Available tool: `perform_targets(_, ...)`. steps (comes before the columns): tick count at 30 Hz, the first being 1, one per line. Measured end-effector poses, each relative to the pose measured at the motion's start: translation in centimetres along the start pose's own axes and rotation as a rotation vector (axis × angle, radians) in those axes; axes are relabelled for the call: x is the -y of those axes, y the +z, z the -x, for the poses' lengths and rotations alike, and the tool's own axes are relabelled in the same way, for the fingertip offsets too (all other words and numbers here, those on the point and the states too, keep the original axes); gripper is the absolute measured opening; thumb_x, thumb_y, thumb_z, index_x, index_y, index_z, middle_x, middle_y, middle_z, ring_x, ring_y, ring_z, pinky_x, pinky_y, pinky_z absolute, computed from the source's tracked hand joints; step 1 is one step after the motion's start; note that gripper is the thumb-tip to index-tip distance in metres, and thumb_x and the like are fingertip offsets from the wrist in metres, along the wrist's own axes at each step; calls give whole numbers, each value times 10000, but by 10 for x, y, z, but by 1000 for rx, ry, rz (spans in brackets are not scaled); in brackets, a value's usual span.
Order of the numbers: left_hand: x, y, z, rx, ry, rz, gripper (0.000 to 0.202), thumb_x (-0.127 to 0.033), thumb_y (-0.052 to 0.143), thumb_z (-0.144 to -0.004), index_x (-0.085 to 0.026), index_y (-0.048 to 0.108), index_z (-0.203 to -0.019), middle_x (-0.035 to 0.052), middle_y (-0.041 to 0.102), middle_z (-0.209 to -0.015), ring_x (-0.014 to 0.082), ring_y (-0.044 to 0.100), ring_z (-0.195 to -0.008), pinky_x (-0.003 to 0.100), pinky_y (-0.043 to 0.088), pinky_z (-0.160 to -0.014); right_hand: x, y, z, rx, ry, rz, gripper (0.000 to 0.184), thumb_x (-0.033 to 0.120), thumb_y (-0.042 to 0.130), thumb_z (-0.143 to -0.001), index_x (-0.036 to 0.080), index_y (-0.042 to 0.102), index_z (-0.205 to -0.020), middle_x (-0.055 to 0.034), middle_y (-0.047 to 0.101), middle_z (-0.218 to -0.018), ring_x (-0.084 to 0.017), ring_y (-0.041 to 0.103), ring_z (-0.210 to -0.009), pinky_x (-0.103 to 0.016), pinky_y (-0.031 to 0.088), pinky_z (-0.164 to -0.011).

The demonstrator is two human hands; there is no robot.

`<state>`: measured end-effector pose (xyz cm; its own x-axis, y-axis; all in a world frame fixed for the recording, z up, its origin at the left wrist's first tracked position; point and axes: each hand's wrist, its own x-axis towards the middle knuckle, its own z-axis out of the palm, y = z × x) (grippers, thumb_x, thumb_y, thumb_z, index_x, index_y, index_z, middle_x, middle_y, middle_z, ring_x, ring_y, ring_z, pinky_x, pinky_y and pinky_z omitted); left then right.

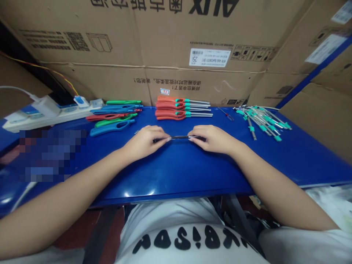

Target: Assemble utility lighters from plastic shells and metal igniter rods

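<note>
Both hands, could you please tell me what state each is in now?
Left hand: closed, pinching a thin dark rod.
Right hand: closed, pinching the same rod.

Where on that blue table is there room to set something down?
Bare table lies between the left hand, right hand and its front edge; another patch lies between the right forearm and metal rods. The back is crowded: coloured handles, orange lighters, rods.
</note>
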<state>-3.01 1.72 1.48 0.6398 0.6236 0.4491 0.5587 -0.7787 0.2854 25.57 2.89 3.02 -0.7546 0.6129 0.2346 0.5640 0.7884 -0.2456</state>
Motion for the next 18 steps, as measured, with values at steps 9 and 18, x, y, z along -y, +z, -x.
perform_targets(9, -2, -2, 2, -65, 30, -36, 257, -300, 565, -1013, -186, 788, -1070, 51, 748, -893, 163, 674, -790, 287, 460, -749, 3, 1, 0, -37, -48, -26, 232, 262, 526, -1003, 163, 721, -1080, -91, 721, -1003, -191, 655, -853, -289, 472, -746)
perform_targets(18, -5, -3, 1, -24, 87, 42, 250, -298, 575, -1015, -198, 768, -1140, 40, 721, -901, 144, 664, -814, 262, 454, -769, 0, 3, 1, -52, -58, 3, 210, 242, 548, -994, 164, 724, -1077, -80, 723, -987, -185, 662, -841, -285, 478, -726)
